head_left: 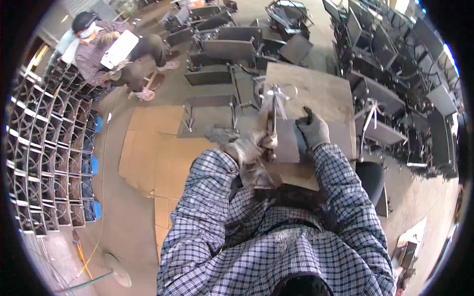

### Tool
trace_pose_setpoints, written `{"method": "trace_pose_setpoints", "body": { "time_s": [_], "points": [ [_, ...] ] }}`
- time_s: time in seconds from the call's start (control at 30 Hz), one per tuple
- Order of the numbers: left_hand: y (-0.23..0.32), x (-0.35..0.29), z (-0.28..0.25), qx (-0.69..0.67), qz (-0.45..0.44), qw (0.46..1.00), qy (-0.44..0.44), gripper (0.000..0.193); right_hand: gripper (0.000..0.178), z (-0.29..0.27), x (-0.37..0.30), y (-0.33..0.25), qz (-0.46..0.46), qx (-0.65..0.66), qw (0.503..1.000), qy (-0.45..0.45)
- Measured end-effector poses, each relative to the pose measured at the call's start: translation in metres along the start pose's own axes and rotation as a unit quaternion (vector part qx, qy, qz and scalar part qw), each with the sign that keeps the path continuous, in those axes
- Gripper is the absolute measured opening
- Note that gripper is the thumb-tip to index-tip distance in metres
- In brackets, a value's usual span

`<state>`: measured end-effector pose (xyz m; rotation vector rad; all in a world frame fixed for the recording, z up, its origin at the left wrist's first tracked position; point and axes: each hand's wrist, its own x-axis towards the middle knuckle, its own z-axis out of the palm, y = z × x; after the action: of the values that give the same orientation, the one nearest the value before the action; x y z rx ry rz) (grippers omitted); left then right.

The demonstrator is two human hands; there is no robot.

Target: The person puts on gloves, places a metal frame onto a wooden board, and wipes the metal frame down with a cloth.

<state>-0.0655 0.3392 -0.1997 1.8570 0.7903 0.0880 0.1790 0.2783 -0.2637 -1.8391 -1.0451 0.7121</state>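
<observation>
A dark flat panel lies before me on a large cardboard sheet. A metal leg stands along the panel's left side, with pale strips tied at its far end. My left hand, in a grey glove, is closed round a grey rag that hangs toward me. Its fingertips are against the near end of the leg; whether they also grip the metal is blurred. On the panel's right side is my right hand, gloved too, its thumb and index finger spread and nothing visible in it.
Another dark panel with metal legs lies on flattened cardboard to the left. Stacked dark panel frames stand ahead, more at right. Metal racks line the far left. A seated person holds a white board.
</observation>
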Motion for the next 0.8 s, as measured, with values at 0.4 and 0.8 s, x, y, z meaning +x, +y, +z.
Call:
{"method": "trace_pose_setpoints", "body": {
  "time_s": [0.4,0.8],
  "points": [
    [-0.08,0.043,0.016,0.356,0.036,0.923,-0.141,0.031,0.054,0.001,0.01,0.042,-0.197,-0.362,0.906,0.097],
    [-0.036,0.001,0.009,0.13,0.023,0.99,-0.04,0.023,0.05,0.003,0.0,0.02,-0.168,-0.356,0.918,0.036]
  ]
}}
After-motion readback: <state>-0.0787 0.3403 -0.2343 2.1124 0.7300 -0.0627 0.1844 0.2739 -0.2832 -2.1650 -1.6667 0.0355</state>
